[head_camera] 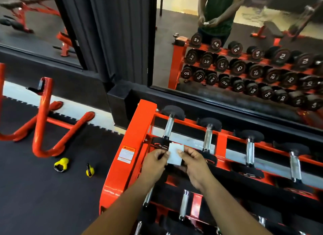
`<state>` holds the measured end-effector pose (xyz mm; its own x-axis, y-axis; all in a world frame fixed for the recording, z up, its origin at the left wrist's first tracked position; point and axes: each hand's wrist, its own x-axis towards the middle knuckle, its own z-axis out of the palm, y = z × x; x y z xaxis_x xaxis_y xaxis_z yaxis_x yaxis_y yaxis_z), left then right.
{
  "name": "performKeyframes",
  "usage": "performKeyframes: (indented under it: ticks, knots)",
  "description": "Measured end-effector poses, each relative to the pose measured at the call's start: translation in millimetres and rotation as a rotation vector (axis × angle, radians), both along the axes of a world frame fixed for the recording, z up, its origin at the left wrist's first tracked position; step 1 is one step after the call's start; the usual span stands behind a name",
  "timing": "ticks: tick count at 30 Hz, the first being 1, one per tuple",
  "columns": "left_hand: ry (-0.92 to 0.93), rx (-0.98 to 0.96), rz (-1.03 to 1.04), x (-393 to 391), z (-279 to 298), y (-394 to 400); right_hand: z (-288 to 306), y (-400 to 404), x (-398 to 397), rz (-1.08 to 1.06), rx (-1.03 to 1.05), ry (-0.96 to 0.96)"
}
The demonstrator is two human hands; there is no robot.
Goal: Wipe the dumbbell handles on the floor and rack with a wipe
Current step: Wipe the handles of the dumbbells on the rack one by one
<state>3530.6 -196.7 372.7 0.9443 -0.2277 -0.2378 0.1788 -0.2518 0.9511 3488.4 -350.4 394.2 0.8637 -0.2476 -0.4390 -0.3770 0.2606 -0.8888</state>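
Observation:
A small white folded wipe point(175, 153) is pinched between my left hand point(153, 162) and my right hand point(194, 164), held flat above the near end of the top row of the orange dumbbell rack point(132, 130). Just beyond the wipe lies the leftmost dumbbell, its chrome handle point(168, 128) bare and untouched. Further chrome handles point(208, 138) line the top row to the right, and more dumbbells point(184, 205) sit on the lower row beneath my forearms.
A wall mirror point(244, 42) behind the rack reflects the rack and a person. Two yellow kettlebells point(61, 164) sit on the black floor mat to the left. An orange tubular bench frame point(42, 123) stands further left.

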Motion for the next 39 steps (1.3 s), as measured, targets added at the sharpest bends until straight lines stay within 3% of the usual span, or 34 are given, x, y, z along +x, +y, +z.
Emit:
performKeyframes:
  ticks: [3,6,9,13,17,20,24,28,32,36,39]
  knots:
    - [-0.229,0.127,0.027,14.7,-11.9,0.2,-7.6,-8.7,21.3,0.019,-0.168,-0.045]
    - [-0.368,0.374,0.020,28.4,-22.3,-6.3,-16.7,-27.2,56.9,-0.015,-0.575,-0.144]
    - [-0.311,0.607,-0.081,41.2,-32.8,-20.6,-17.6,-38.4,91.6,0.145,-0.988,-0.295]
    - [-0.228,0.690,-0.079,53.0,-43.3,-34.1,-29.0,-40.7,130.5,0.257,-1.284,-0.440]
    - [-0.156,0.702,-0.135,64.3,-45.9,-40.3,-60.5,-49.6,153.7,0.646,-1.455,-0.473]
    - [-0.126,0.691,-0.139,69.3,-46.3,-41.1,-87.9,-62.8,155.0,1.003,-1.642,-0.656]
    - [-0.139,0.716,-0.141,72.7,-49.7,-43.7,-83.4,-82.0,163.0,1.125,-1.783,-0.832]
    - [-0.197,0.778,-0.154,70.2,-51.6,-42.5,-76.4,-86.5,166.4,0.984,-1.811,-0.621]
    - [-0.192,0.725,-0.160,69.7,-52.9,-43.7,-80.1,-88.9,157.8,1.256,-1.807,-0.854]
    - [-0.161,0.734,-0.182,71.7,-51.2,-46.1,-67.0,-85.6,176.4,1.018,-1.833,-0.574]
    - [-0.130,0.714,-0.196,75.3,-47.9,-45.0,-74.0,-80.7,165.1,1.050,-1.796,-0.683]
